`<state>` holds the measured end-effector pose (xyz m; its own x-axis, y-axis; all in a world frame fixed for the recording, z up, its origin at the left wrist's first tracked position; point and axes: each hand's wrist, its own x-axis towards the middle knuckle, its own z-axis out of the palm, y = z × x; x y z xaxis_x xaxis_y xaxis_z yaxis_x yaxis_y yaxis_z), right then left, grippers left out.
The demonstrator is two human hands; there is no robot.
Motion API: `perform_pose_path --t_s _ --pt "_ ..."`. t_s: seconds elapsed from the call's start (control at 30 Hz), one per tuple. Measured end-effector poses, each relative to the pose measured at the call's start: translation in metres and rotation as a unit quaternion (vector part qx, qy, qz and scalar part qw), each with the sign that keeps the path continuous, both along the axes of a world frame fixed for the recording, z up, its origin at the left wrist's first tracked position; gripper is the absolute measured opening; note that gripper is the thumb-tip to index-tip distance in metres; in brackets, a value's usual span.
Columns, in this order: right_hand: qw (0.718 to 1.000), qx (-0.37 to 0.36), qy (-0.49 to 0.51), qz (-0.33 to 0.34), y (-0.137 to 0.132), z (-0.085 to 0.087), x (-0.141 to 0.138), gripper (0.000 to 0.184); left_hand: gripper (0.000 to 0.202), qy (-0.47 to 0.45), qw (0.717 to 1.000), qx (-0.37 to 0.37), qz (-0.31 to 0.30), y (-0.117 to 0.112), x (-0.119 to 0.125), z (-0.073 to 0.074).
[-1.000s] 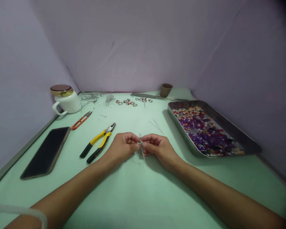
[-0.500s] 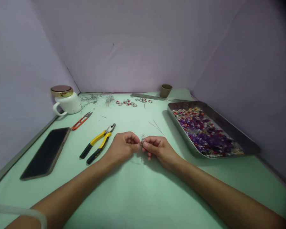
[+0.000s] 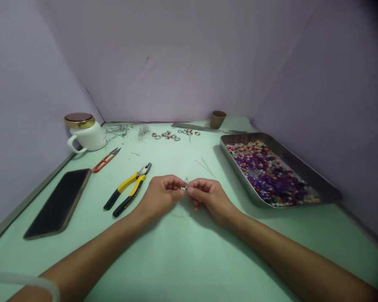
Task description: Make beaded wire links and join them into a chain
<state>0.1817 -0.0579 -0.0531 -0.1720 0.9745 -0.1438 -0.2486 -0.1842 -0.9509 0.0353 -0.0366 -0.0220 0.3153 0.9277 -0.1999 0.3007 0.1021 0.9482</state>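
My left hand (image 3: 162,195) and my right hand (image 3: 208,196) meet at the middle of the green table, fingertips pinched together. Between them they hold a small beaded wire piece (image 3: 186,182), with a clear bead showing just above the fingers. Both hands rest low on the tabletop. Yellow-handled pliers (image 3: 127,189) lie just left of my left hand. A metal tray (image 3: 315,176) full of purple, red and white beads stands to the right of my right hand.
A black phone (image 3: 58,203) lies at the left edge. Orange thread snips (image 3: 106,159), a white lidded mug (image 3: 85,133), finished beaded pieces (image 3: 168,135), loose wire pins (image 3: 204,165), a wire bundle (image 3: 208,128) and a small brown cup (image 3: 218,119) sit toward the back.
The wire end that hung below the fingers a second ago no longer shows. The hands have stayed pinched together at the same spot, with only small finger movements.
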Motion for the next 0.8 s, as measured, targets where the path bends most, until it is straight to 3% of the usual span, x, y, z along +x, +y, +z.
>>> perform_pose_path --t_s 0.8 --pt "0.987 -0.062 0.132 0.066 0.0093 -0.0041 0.0085 0.007 0.014 -0.008 1.000 0.024 0.004 -0.0039 0.0026 0.0075"
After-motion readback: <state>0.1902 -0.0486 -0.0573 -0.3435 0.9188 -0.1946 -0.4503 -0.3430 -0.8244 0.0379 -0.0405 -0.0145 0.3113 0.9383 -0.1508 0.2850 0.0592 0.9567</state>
